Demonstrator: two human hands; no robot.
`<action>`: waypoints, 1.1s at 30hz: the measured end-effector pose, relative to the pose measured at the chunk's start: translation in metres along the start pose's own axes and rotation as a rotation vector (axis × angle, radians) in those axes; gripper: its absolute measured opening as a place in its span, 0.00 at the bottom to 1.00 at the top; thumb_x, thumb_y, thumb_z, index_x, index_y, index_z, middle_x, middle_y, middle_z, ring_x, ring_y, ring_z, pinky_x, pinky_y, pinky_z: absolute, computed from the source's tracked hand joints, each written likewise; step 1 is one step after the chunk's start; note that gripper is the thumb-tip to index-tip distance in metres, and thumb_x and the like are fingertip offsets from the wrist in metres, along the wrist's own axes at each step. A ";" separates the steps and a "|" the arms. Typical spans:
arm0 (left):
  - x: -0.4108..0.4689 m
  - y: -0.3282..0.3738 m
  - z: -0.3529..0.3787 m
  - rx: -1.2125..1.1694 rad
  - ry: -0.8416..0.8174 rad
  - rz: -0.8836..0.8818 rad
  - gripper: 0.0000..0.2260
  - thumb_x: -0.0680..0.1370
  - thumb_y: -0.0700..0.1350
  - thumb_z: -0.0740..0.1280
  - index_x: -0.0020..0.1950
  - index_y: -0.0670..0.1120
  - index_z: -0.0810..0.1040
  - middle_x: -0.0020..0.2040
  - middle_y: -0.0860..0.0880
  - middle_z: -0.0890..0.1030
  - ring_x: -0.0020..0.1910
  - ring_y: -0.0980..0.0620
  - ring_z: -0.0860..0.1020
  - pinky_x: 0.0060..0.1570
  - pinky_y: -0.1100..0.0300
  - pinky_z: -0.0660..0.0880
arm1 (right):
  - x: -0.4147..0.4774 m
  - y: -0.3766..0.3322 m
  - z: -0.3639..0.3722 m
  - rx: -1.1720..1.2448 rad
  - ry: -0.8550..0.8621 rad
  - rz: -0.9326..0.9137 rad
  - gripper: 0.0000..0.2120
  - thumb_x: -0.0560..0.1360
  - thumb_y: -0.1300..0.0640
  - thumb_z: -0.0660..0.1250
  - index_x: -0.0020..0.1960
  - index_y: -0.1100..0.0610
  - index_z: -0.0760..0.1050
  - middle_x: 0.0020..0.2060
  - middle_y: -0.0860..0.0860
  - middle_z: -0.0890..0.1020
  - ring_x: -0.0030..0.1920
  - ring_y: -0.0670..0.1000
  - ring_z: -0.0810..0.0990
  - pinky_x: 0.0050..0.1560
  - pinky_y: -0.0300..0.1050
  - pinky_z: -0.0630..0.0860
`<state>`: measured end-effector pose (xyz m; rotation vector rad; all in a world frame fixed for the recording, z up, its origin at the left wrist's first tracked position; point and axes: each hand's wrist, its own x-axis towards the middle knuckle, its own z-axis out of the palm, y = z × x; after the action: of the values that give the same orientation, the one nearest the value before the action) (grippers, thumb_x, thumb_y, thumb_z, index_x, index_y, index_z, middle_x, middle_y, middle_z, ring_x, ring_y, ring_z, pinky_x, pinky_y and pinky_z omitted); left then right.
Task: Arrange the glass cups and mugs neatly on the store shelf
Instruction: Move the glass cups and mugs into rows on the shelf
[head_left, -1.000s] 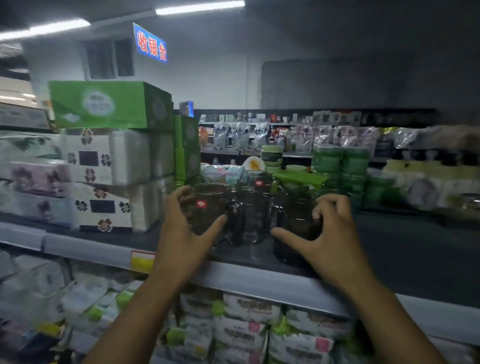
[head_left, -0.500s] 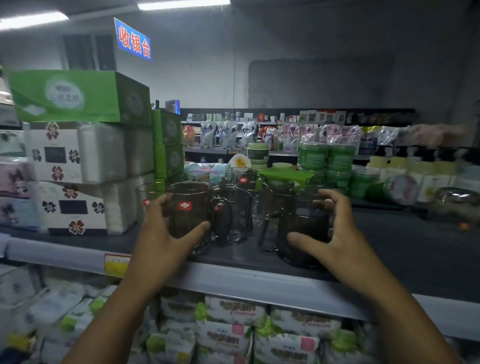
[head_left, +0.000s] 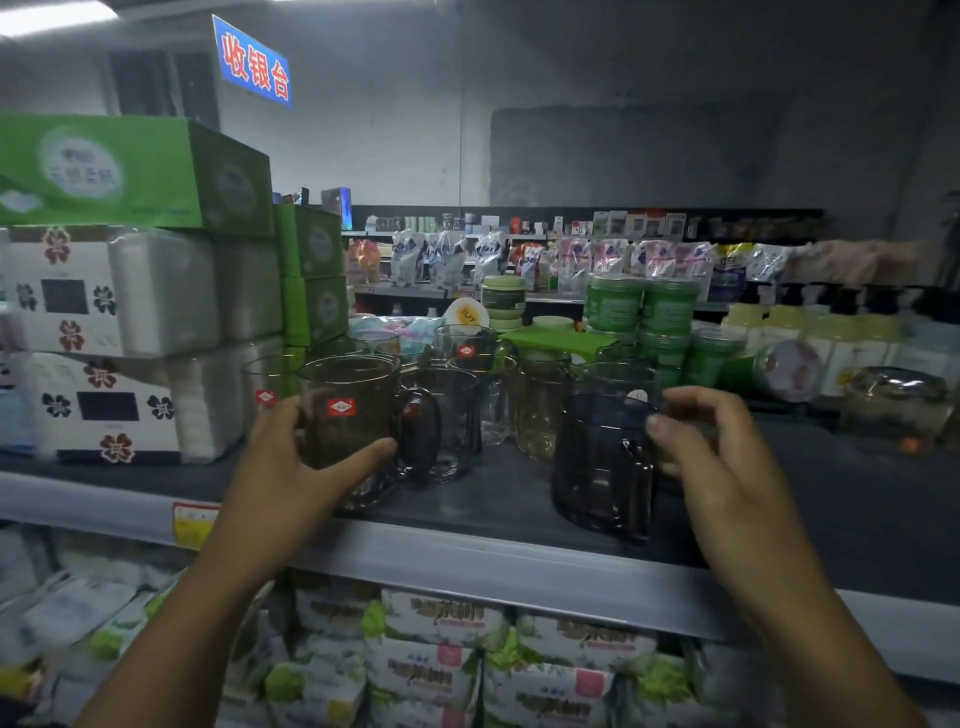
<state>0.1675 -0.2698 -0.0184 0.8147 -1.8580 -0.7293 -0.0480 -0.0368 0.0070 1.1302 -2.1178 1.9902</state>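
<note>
On the dark shelf (head_left: 831, 519) stands a cluster of glass mugs (head_left: 457, 415). My left hand (head_left: 291, 467) grips a clear mug with a red label (head_left: 348, 410) at the cluster's front left, thumb across its front. A dark tinted mug (head_left: 597, 462) stands at the front right, handle turned toward me. My right hand (head_left: 722, 462) is at that mug's right side, fingers loosely curled, thumb tip by the rim. An amber glass (head_left: 540, 410) and more labelled mugs stand behind, partly hidden.
Tissue packs (head_left: 130, 291) and green boxes (head_left: 135, 171) are stacked on the left. Green jars (head_left: 644, 306), a tipped jar (head_left: 789, 369) and a glass jar (head_left: 893, 400) sit at the right. The grey shelf edge (head_left: 467, 566) runs in front; packs (head_left: 441, 660) fill the lower shelf.
My right hand has slid off the front of the dark mug to its right side. The left hand keeps its grip on the labelled mug. The two mugs now stand further apart.
</note>
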 end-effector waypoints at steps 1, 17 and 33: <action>0.001 -0.001 0.000 0.006 -0.004 -0.005 0.38 0.57 0.73 0.76 0.62 0.56 0.77 0.59 0.52 0.79 0.53 0.57 0.80 0.53 0.56 0.78 | -0.005 -0.001 0.001 -0.116 0.021 -0.024 0.15 0.76 0.41 0.69 0.59 0.45 0.71 0.53 0.43 0.76 0.47 0.39 0.78 0.40 0.33 0.71; 0.001 0.024 -0.013 -0.119 -0.191 -0.056 0.25 0.62 0.46 0.82 0.55 0.55 0.76 0.41 0.60 0.85 0.38 0.71 0.81 0.33 0.76 0.74 | 0.013 0.014 -0.022 -0.081 -0.190 0.095 0.20 0.81 0.49 0.65 0.34 0.59 0.72 0.24 0.48 0.73 0.23 0.45 0.64 0.34 0.44 0.62; -0.028 0.060 0.016 -0.278 -0.201 0.095 0.27 0.60 0.59 0.81 0.56 0.56 0.81 0.47 0.62 0.86 0.46 0.63 0.84 0.48 0.61 0.78 | 0.012 0.000 -0.022 0.101 -0.159 0.256 0.22 0.82 0.46 0.64 0.31 0.51 0.70 0.28 0.49 0.69 0.30 0.48 0.64 0.32 0.43 0.59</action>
<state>0.1486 -0.2092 0.0069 0.4862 -1.9012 -1.0119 -0.0669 -0.0230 0.0169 1.1165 -2.3734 2.2044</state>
